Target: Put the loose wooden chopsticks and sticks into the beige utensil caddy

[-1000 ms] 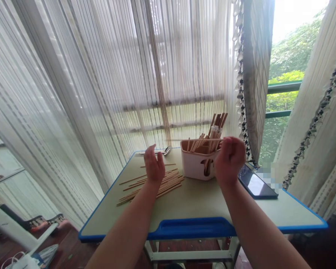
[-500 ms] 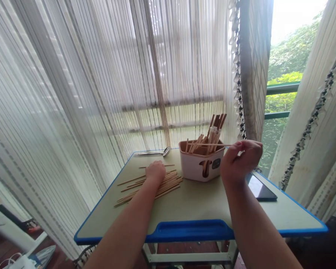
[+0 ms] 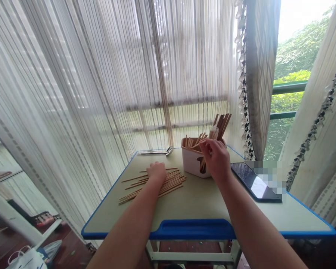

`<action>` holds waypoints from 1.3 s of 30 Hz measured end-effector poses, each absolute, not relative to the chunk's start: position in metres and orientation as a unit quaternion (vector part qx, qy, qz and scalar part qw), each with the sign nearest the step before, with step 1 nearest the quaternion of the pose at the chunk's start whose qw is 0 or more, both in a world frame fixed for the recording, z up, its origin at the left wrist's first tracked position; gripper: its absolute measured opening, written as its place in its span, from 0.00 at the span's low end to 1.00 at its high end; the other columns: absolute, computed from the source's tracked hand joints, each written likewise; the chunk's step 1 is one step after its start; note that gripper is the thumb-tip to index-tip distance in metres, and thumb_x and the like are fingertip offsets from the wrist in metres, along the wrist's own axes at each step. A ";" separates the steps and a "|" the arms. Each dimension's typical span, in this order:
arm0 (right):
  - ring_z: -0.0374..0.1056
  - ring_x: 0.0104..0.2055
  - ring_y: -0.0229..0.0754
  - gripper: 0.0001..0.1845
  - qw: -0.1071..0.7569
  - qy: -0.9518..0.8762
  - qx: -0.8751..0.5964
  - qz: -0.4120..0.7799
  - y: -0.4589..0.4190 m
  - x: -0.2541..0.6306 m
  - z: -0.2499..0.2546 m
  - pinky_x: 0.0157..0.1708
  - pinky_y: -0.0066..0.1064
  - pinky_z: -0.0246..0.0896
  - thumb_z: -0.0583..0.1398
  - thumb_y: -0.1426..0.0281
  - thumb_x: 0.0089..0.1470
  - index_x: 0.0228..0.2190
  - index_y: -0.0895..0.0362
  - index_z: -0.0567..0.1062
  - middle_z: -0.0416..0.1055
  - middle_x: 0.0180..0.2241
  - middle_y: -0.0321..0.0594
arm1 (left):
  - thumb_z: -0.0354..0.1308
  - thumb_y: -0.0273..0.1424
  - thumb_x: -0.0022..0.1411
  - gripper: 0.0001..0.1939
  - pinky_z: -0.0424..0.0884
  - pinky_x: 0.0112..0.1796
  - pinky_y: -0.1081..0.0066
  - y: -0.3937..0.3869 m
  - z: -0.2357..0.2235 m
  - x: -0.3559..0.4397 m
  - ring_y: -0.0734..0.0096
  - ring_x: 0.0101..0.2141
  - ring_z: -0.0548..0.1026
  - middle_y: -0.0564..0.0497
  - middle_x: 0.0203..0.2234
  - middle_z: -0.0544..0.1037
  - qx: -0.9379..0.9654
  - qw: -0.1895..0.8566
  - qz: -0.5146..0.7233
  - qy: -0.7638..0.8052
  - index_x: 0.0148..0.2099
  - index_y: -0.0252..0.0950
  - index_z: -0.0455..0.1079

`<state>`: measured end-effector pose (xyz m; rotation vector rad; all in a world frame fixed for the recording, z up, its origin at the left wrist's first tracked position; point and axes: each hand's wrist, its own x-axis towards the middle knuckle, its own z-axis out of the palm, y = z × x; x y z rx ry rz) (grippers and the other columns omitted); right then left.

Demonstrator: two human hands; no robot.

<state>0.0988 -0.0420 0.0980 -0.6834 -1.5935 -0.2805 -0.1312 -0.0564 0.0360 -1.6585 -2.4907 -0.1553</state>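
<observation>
Behind the white container (image 3: 190,164) hangs a wide striped curtain (image 3: 100,74), and under the container spreads our blue-edged table (image 3: 201,205). Left of the container, many loose sticks (image 3: 173,182) lie fanned out; inside it stand others, short pale ones (image 3: 188,142) toward its left end and tall dark ones (image 3: 225,123) toward its right. We judge the work to be partway: some sticks are in the container, while a good many lie outside it. Right of the container, a dark-screened device (image 3: 253,183) lies flat. Our right hand (image 3: 217,155) is at the container's near rim, thumb and forefinger pinched together. Our left hand (image 3: 156,171), left of the container, is over the loose sticks, fingers bent and partly hidden; whether they grip anything, we cannot tell. Behind and left of the container lies a metal skimmer (image 3: 169,151). One pale stick (image 3: 196,144) appears pinched in our right fingertips, pointing left over the container's opening.
</observation>
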 end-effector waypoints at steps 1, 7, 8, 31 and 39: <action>0.63 0.32 0.40 0.10 0.631 -0.706 -0.300 -0.113 -0.041 0.097 0.097 0.36 0.32 0.60 0.55 0.64 0.58 0.35 0.57 0.72 0.70 0.27 0.39 | 0.44 0.33 0.62 0.15 0.66 0.41 0.56 -0.057 0.037 -0.131 0.53 0.46 0.68 0.42 0.45 0.72 -0.553 0.070 -0.054 -0.829 0.45 0.41 0.71; 0.64 0.34 0.42 0.13 0.628 -0.702 -0.324 -0.088 -0.037 0.092 0.093 0.38 0.34 0.60 0.53 0.63 0.58 0.36 0.57 0.73 0.71 0.29 0.41 | 0.44 0.31 0.63 0.14 0.66 0.41 0.57 -0.058 0.038 -0.131 0.54 0.45 0.68 0.43 0.43 0.73 -0.558 0.078 -0.058 -0.824 0.43 0.40 0.70; 0.65 0.34 0.42 0.13 0.628 -0.702 -0.326 -0.088 -0.037 0.092 0.093 0.38 0.34 0.60 0.52 0.63 0.58 0.35 0.56 0.72 0.71 0.30 0.41 | 0.43 0.31 0.63 0.14 0.66 0.41 0.57 -0.057 0.038 -0.130 0.55 0.45 0.68 0.43 0.44 0.72 -0.560 0.083 -0.062 -0.822 0.43 0.40 0.70; 0.70 0.27 0.44 0.13 0.574 -0.677 -0.458 -0.057 -0.043 0.094 0.092 0.25 0.30 0.52 0.47 0.63 0.60 0.40 0.57 0.64 0.75 0.27 0.42 | 0.44 0.33 0.65 0.11 0.65 0.40 0.65 -0.055 0.039 -0.124 0.62 0.42 0.71 0.45 0.40 0.74 -0.580 0.136 -0.196 -0.779 0.41 0.37 0.67; 0.71 0.26 0.43 0.13 0.572 -0.708 -0.413 0.015 -0.046 0.097 0.095 0.28 0.32 0.58 0.48 0.62 0.59 0.40 0.54 0.67 0.76 0.27 0.39 | 0.44 0.34 0.65 0.12 0.65 0.41 0.66 -0.058 0.041 -0.124 0.62 0.43 0.71 0.45 0.41 0.74 -0.578 0.126 -0.186 -0.784 0.42 0.38 0.68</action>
